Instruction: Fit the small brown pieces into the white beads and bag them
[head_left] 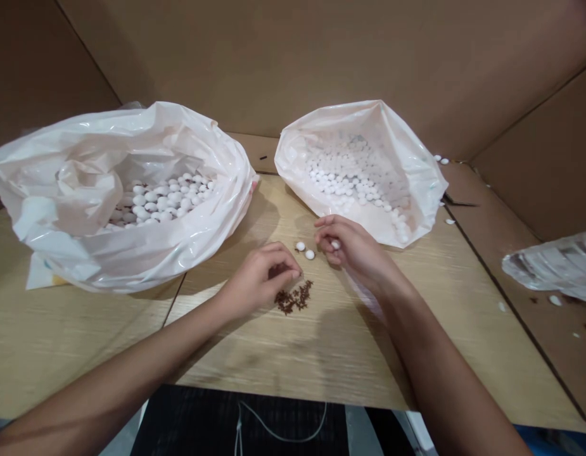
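Left hand (pixel 267 273): narrow grip, contents unclear
Right hand (pixel 353 248): grip holds white oval piece (pixel 336 244)
Brown fragments (pixel 289 301): below frame centre

Bare forearms and hands above a dark, corded garment.
The left forearm (pixel 145 364) and right forearm (pixel 435 354) are uncovered as far as the picture shows them, slender and smooth in outline, narrowing to bare wrists. The left hand (pixel 267 275) and right hand (pixel 347 250) are likewise bare, with slim fingers. At the lap lies black cloth, apparently clothing (pixel 192 424), matte and faintly textured; a thin, pale cord (pixel 239 427) loops across it, knotted near one end.
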### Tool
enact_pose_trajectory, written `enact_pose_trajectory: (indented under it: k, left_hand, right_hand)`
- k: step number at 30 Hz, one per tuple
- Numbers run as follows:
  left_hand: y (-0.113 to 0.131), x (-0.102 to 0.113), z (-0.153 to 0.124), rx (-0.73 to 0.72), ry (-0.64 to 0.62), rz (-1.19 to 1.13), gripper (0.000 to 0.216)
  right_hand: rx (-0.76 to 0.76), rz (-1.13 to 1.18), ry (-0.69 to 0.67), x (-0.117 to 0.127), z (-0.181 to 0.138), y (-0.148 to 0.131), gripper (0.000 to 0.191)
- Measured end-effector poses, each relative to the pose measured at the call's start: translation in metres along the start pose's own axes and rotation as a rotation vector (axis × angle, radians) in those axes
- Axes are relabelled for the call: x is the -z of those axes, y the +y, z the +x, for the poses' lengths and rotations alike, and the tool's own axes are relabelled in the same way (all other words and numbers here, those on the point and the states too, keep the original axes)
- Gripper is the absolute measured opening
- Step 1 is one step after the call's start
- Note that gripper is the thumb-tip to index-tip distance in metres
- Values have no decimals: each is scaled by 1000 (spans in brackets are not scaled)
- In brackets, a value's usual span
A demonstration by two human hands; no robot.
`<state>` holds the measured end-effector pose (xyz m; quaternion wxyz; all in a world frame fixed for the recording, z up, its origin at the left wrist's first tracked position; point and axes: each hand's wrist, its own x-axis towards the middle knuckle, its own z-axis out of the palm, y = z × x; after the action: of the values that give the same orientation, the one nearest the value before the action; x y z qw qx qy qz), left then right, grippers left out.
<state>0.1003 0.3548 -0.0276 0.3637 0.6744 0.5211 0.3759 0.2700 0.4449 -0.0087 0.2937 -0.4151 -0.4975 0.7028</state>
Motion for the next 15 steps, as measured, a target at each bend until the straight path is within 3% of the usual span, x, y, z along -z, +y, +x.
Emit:
enact_pose_trajectory:
  k: [4,11,15]
  left_hand:
    - [1,4,0,99,69,-140,12]
    - [5,9,2,230,114,-422,16]
    - [6,12,1,256,115,-448,17]
  right_hand:
    - [34,175,-127,1,-2,-4,28]
    - [53,85,-161,-6,-4,5,16]
    - [-29,44,-222,-10,-6,9,35]
